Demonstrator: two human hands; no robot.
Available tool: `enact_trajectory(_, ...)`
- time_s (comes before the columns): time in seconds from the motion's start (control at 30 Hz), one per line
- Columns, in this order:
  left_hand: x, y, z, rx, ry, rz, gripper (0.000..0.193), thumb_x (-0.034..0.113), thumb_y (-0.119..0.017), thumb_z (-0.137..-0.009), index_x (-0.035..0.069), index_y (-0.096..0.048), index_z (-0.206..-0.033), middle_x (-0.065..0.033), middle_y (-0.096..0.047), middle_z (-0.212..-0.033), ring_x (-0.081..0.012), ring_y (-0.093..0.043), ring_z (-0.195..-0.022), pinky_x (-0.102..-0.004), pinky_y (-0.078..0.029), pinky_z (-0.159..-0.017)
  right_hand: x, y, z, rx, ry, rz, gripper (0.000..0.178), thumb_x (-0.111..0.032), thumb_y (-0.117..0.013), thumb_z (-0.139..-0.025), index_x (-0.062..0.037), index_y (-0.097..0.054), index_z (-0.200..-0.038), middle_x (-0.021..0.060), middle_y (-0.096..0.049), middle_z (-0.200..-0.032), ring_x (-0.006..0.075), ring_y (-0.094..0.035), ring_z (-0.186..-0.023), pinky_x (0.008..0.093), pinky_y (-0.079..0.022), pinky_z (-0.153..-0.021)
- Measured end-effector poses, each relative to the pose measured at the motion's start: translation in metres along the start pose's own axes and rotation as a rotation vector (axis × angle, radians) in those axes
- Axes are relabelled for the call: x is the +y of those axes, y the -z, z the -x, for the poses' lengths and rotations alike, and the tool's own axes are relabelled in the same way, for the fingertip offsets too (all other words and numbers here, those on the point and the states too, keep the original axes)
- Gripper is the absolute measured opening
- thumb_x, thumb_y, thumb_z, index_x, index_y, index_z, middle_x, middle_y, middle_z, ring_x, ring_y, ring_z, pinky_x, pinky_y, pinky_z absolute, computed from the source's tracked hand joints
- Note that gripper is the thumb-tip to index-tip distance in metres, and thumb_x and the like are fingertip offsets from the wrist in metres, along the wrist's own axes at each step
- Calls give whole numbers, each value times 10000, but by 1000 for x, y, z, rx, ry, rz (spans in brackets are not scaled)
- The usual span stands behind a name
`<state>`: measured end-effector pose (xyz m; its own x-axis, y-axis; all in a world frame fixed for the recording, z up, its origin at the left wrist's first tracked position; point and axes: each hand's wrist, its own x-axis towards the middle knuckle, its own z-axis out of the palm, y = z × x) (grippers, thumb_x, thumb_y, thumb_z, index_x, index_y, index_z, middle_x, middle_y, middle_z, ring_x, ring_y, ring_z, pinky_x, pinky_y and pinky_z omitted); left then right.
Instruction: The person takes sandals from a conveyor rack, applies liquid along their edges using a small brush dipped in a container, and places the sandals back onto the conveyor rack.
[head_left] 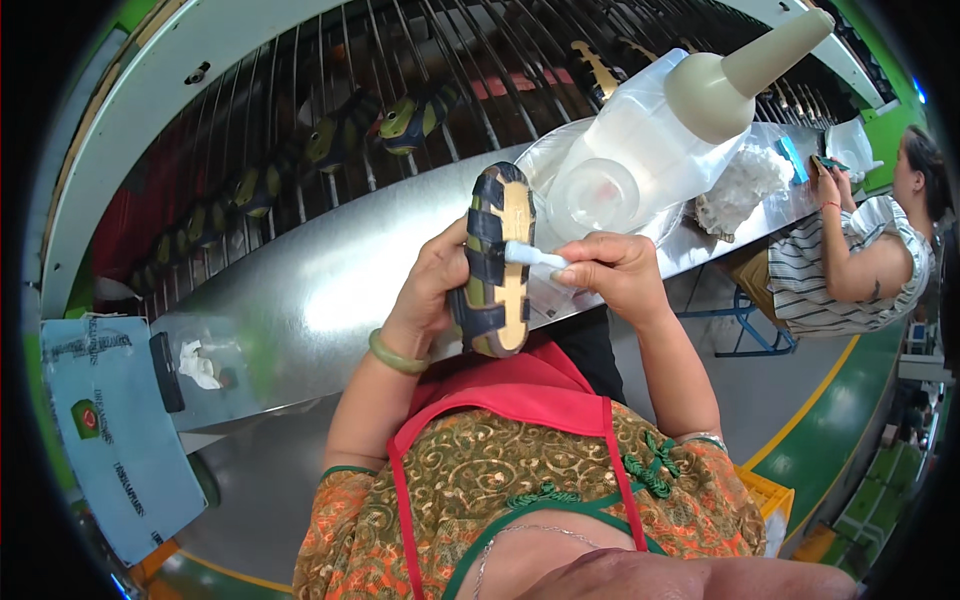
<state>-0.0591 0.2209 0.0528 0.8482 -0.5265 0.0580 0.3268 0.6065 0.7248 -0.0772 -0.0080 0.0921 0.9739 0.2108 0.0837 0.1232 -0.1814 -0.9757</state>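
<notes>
My left hand point(437, 280) is wrapped round the side of a shoe upper point(481, 243) with dark navy and olive straps. Its tan underside point(512, 290) faces to the right, the dark strap edges folded over it. Between the thumb and fingers of my right hand point(622, 272) is a small brush point(540, 257) with a pale blue-white handle. The brush's pale end touches the middle of the underside. Just beyond my right hand, a translucent round cup point(597, 195) sits beside a large translucent bottle point(640, 140) with a beige nozzle.
A metal ledge point(330, 265) runs across in front of me. Behind it, a rack of metal rods point(480, 110) carries several similar shoes point(412, 120). A blue box point(125, 440) stands at the left. To the right, past a white fluffy heap point(750, 185), a seated co-worker point(850, 250) handles something.
</notes>
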Motion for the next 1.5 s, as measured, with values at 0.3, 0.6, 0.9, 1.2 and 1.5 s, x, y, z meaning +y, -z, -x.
enact_trajectory(0.3, -21, 9, 8, 72, -93, 190, 738, 410, -629, -828, -59, -369, -1336, -159, -600, -1128, -200, -652, -932, -308, -558, -793, 2, -25, -14, 268, -90, 32, 203, -74, -713, -801, 18, -703, -981, 20, -669, -750, 60, -582, -669, 198, -476, -617)
enact_trajectory(0.6, -3, 13, 8, 199, -206, 57, 705, 225, -625, -839, -58, -301, -1397, -178, -589, -1155, -218, -650, -933, -318, -551, -805, 2, -38, 26, 4, -325, -291, 202, -95, -706, -824, 23, -698, -987, 18, -660, -753, 49, -557, -648, 195, -460, -590)
enact_trajectory(0.9, -2, 6, 14, 196, -125, -85, 711, 190, -632, -817, -53, -310, -1402, -195, -585, -1166, -215, -629, -988, -315, -508, -876, 11, -35, 0, 169, -117, -113, 187, -90, -698, -830, 25, -694, -978, 25, -662, -745, 56, -573, -654, 199, -469, -599)
enact_trajectory(1.2, 2, 6, 17, 205, -41, -69, 687, 235, -627, -820, -63, -355, -1376, -171, -604, -1139, -191, -639, -956, -289, -517, -851, 9, -25, -3, 178, -43, 106, 196, -60, -754, -740, -8, -718, -926, 64, -695, -788, 72, -607, -700, 220, -482, -632)
enact_trajectory(1.5, 3, 14, 14, 250, 30, 118, 424, 249, -514, -930, -51, -505, -1230, -123, -629, -1027, -168, -636, -881, -291, -529, -799, 2, -32, 14, -7, -183, 62, 186, -37, -746, -738, -13, -723, -921, 68, -689, -771, 76, -606, -692, 220, -479, -624)
